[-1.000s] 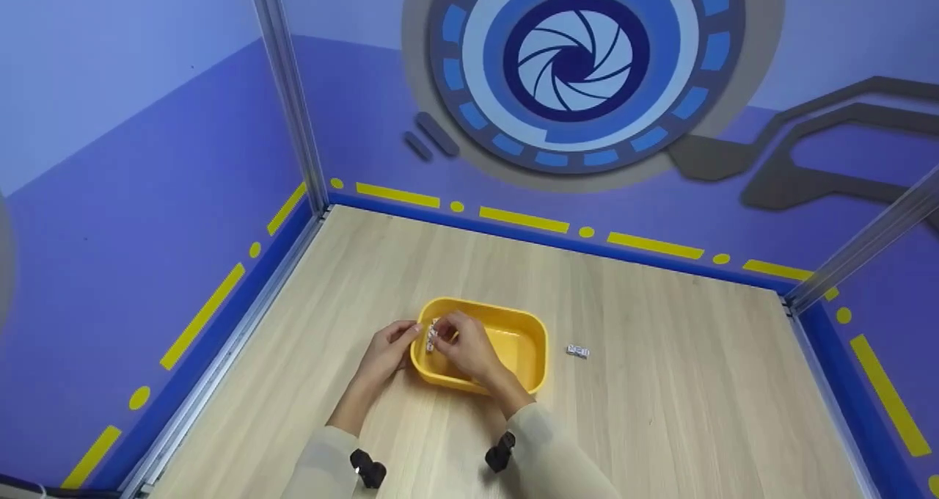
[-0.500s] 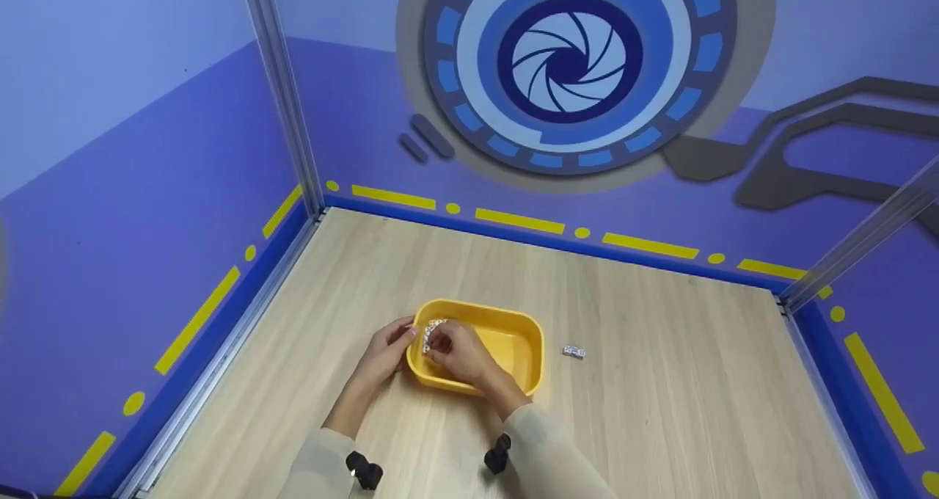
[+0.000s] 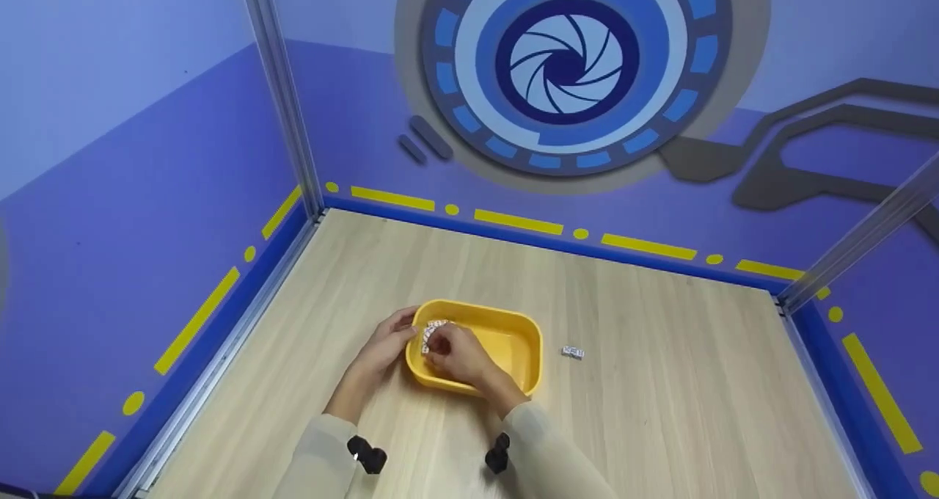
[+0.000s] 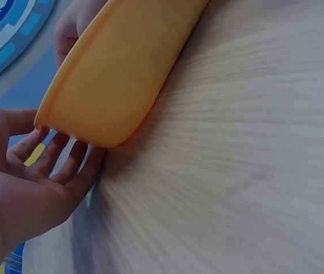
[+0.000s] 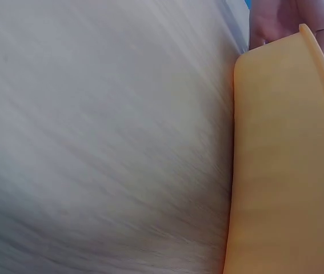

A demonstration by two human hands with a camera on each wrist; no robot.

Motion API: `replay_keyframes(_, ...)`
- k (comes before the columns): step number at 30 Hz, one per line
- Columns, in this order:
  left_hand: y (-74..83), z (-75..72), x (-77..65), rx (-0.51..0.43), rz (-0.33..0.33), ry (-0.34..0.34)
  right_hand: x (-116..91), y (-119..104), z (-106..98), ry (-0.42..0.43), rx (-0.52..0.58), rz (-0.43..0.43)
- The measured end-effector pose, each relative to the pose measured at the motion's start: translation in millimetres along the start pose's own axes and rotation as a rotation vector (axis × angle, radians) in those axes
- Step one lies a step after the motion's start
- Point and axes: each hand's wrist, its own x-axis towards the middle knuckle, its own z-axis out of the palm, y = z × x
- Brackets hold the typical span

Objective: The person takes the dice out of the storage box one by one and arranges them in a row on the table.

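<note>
A yellow plastic tub (image 3: pixel 513 312) with rounded corners stands on the wooden table. My left hand (image 3: pixel 386 341) grips its left end, the thumb at the rim and the fingers along the outer wall; the left wrist view shows these fingers (image 4: pixel 53 151) curved against the tub. My right hand (image 3: pixel 460 352) reaches inside, its thumb and fingers bent together. At its fingertips, small white pieces (image 3: pixel 434 327) with dark and reddish marks sit close along the tub's left inner side. I cannot tell whether the right fingers hold one, as the hand covers part of them.
A small white-and-grey marked piece (image 3: pixel 573 352) lies on the table (image 3: pixel 660 381) just right of the tub. Blue and purple printed panels (image 3: pixel 352 117) rise behind and at both sides, joined by metal posts (image 3: pixel 282 95). A black device is worn at each sleeve cuff.
My right hand has shifted slightly and its fingers are more bent, uncovering more of the white pieces. My left hand has edged up along the tub's end. The whole view has drifted slightly.
</note>
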Motion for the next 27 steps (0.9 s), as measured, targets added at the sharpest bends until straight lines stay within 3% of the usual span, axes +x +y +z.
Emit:
replay_keyframes(3, -0.4, 2.0, 1.1, -0.073, -0.064, 0.0, -2.0, 1.0, 0.7, -0.004, -0.01, 0.013)
replay_keyframes(9, -2.8, 3.3, 1.2, -0.093, -0.119, 0.032, -4.7, 1.6, 3.4, -0.011, -0.03, 0.017)
replay_keyframes(18, -5.0, 1.3, 0.8, -0.027, -0.061, 0.047, -2.7, -1.8, 4.4, 0.013, -0.081, -0.002)
replay_keyframes(27, -4.8, -0.4, 3.9, -0.064, -0.068, 0.017, 4.6, -3.0, 4.0, 0.023, -0.145, 0.003)
